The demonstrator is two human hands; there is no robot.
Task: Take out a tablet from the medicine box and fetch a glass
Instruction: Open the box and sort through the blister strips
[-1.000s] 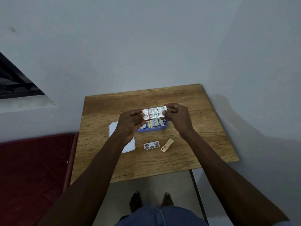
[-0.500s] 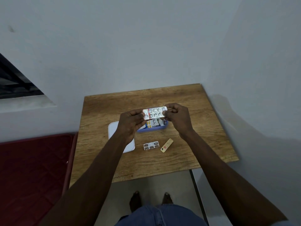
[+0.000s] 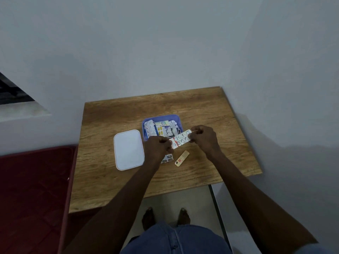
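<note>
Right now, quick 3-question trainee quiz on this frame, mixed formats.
1. True or false: the white lid sits closed on the blue medicine box.
2. The blister strip is held by: A) left hand only, B) right hand only, C) both.
3. Fill in: a small yellow packet lies on the wooden ____.

Key: 1 false, the lid lies beside the box; 2 C; 3 table.

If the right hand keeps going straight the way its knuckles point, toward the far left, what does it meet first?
Most likely the blue medicine box: the right hand, pinching one end of the blister strip, sits just at its near right corner. The hand seems raised above the table, so it might pass over the rim.
</note>
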